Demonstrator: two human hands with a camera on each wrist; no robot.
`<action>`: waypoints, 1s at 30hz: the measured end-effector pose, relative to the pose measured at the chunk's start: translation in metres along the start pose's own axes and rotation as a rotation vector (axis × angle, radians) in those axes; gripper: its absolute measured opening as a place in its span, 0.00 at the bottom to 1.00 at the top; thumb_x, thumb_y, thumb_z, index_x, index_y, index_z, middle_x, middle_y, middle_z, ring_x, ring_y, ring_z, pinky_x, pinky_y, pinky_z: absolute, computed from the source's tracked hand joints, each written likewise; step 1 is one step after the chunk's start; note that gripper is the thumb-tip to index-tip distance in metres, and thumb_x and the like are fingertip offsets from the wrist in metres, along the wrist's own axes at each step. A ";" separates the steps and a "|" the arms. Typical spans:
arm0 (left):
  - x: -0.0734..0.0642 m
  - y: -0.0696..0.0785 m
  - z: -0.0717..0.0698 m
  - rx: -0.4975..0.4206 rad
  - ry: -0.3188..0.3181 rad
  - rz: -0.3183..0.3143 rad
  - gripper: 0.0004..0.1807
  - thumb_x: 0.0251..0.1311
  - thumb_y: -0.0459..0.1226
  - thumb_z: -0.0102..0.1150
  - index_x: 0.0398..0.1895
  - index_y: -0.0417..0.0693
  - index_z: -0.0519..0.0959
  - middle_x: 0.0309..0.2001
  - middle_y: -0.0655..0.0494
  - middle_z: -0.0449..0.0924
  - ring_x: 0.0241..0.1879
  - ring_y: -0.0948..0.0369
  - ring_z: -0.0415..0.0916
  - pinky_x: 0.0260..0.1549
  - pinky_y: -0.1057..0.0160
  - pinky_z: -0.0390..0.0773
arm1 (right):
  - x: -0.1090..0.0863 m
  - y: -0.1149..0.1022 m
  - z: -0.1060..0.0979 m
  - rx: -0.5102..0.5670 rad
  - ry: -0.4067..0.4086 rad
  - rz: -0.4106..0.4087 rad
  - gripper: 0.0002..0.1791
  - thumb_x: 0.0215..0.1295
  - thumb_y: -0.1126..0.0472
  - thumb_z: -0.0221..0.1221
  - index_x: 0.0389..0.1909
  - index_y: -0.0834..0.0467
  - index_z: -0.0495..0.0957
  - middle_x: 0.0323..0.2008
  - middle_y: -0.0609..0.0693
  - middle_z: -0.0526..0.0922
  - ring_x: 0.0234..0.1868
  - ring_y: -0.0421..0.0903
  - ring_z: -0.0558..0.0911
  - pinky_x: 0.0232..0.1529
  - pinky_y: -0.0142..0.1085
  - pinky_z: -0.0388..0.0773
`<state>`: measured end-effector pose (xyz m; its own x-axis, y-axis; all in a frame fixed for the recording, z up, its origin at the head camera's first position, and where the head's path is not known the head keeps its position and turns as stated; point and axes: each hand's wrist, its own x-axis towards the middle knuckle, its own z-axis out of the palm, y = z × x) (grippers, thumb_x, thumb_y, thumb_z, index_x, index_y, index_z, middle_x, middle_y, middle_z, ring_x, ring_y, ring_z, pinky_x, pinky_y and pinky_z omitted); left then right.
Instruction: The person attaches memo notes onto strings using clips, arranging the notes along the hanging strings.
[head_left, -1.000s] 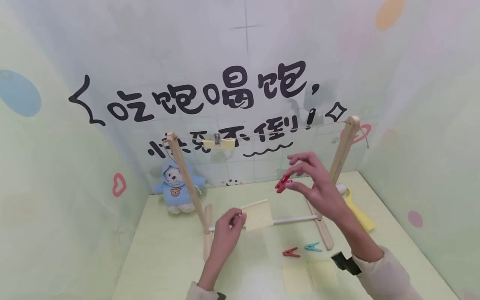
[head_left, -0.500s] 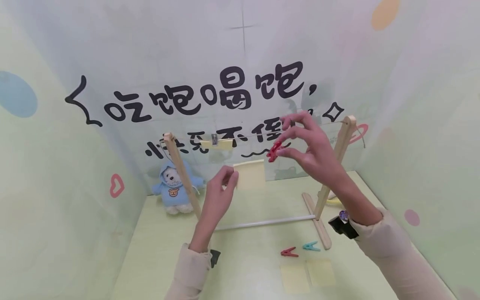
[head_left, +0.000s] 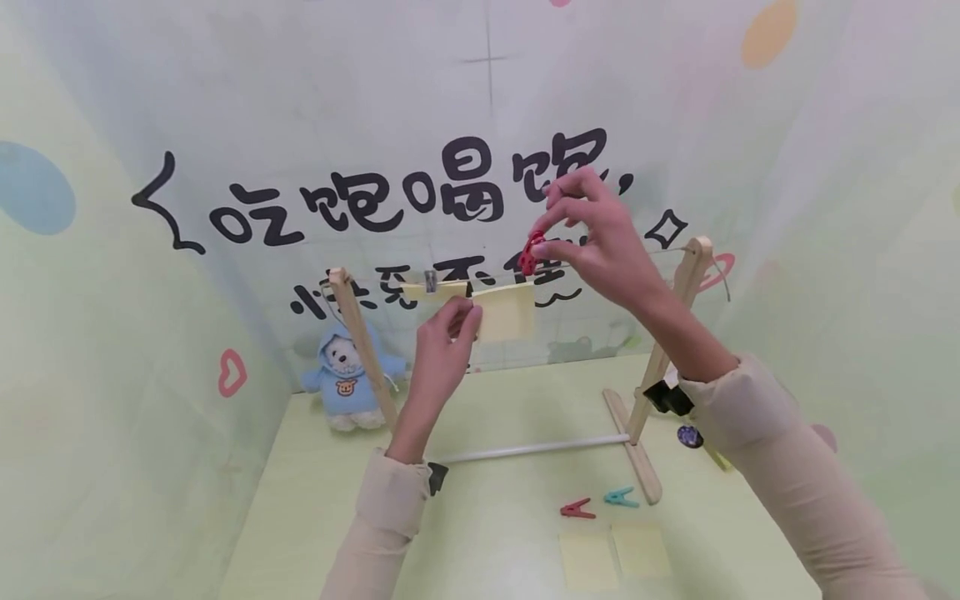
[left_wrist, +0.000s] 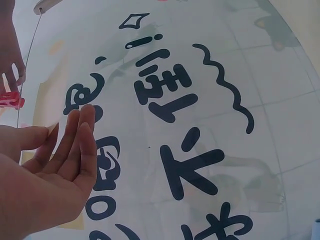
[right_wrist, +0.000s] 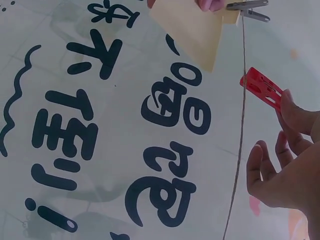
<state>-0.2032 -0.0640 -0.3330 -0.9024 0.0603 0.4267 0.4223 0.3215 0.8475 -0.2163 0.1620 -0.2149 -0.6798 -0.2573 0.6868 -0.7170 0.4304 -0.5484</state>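
Up to the string (right_wrist: pixel 244 50)

The left hand (head_left: pixel 447 340) has lifted a yellow paper square (head_left: pixel 507 317) near the string, fingers pinching its edge. Further right, the right hand (head_left: pixel 609 248) has raised a red clothespin (head_left: pixel 528 260), pinched in its fingers. They look almost close enough to join.
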 end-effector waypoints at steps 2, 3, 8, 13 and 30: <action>0.002 0.001 0.000 -0.006 0.008 -0.002 0.13 0.83 0.36 0.58 0.54 0.32 0.83 0.47 0.36 0.89 0.47 0.42 0.90 0.59 0.48 0.87 | 0.002 0.002 0.002 -0.014 -0.025 0.015 0.06 0.61 0.76 0.76 0.38 0.69 0.89 0.51 0.59 0.74 0.69 0.54 0.73 0.72 0.50 0.67; 0.002 0.002 0.000 -0.010 0.013 -0.004 0.13 0.83 0.36 0.58 0.54 0.32 0.83 0.48 0.36 0.89 0.46 0.42 0.90 0.59 0.48 0.87 | 0.004 0.003 0.004 -0.021 -0.040 0.022 0.06 0.62 0.75 0.76 0.38 0.68 0.89 0.51 0.59 0.74 0.69 0.55 0.73 0.72 0.50 0.67; 0.004 0.005 0.000 -0.026 0.031 -0.016 0.14 0.83 0.37 0.58 0.54 0.33 0.84 0.47 0.37 0.90 0.45 0.43 0.91 0.53 0.49 0.89 | 0.006 0.006 0.011 -0.028 -0.100 0.053 0.06 0.63 0.73 0.75 0.38 0.67 0.89 0.53 0.58 0.74 0.71 0.56 0.73 0.75 0.55 0.66; 0.005 0.009 0.000 -0.030 0.024 -0.010 0.13 0.84 0.37 0.58 0.54 0.34 0.84 0.44 0.38 0.90 0.46 0.45 0.91 0.50 0.52 0.90 | 0.009 0.006 0.016 -0.037 -0.117 0.039 0.05 0.64 0.73 0.75 0.39 0.67 0.89 0.53 0.59 0.75 0.72 0.56 0.73 0.76 0.57 0.66; 0.005 0.014 0.000 -0.041 0.014 -0.029 0.13 0.83 0.36 0.58 0.55 0.33 0.84 0.47 0.37 0.90 0.52 0.45 0.91 0.53 0.52 0.90 | 0.008 -0.001 0.026 -0.172 -0.232 0.090 0.12 0.64 0.70 0.77 0.46 0.67 0.89 0.54 0.61 0.75 0.65 0.60 0.71 0.74 0.56 0.65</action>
<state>-0.2019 -0.0590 -0.3191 -0.9133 0.0383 0.4055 0.3990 0.2842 0.8718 -0.2250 0.1372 -0.2215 -0.7710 -0.3936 0.5006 -0.6287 0.5955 -0.5001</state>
